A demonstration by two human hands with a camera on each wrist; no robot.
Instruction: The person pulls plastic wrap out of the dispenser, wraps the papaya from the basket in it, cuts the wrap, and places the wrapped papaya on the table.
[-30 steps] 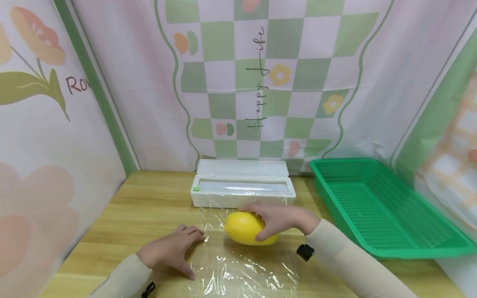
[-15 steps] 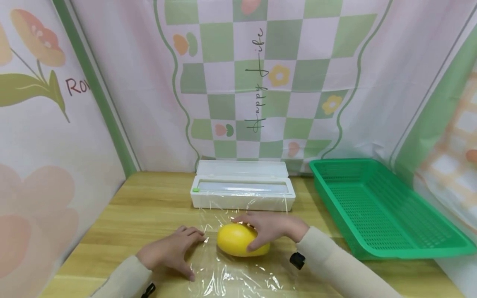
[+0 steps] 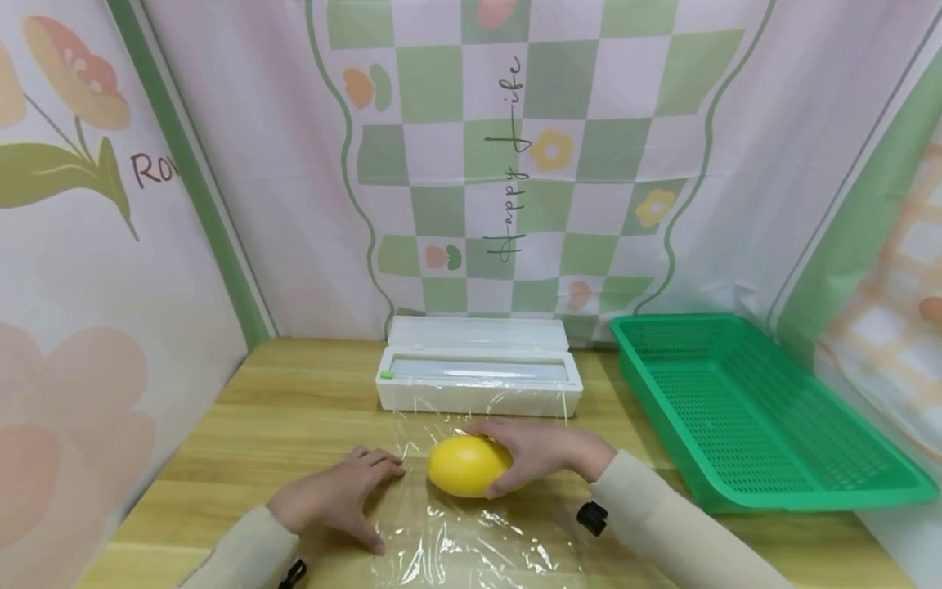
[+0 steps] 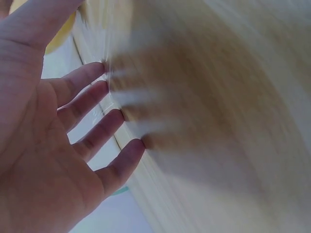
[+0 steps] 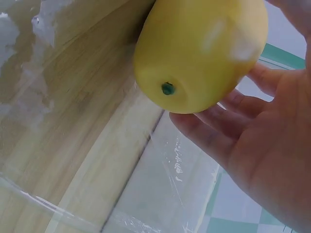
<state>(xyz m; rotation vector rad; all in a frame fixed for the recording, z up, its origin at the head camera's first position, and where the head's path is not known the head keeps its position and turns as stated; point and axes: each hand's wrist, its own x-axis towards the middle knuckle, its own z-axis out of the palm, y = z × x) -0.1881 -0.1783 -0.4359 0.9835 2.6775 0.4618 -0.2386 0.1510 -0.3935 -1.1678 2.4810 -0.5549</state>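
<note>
My right hand [image 3: 540, 450] grips a smooth yellow oval fruit [image 3: 459, 466], thumb on the near side and fingers round the far side. In the right wrist view the fruit [image 5: 194, 53] shows a small green stem spot at one end. Beneath it lies a sheet of clear plastic wrap [image 3: 471, 544], crinkled and shiny toward the front. The sheet runs back to a white wrap dispenser box [image 3: 478, 398] with its lid raised. My left hand [image 3: 338, 495] rests at the left edge of the wrap, fingers spread. In the left wrist view its fingertips [image 4: 133, 148] touch down on the surface.
A green perforated plastic basket [image 3: 736, 496] stands on the right of the wooden table [image 3: 243, 409]. Patterned curtains [image 3: 471, 147] hang behind the table and along both sides. A small green slider [image 3: 387, 374] sits at the dispenser's left end.
My right hand has shifted the fruit left and slightly toward me over the wrap, then a little turned it. The left hand has stayed in place.
</note>
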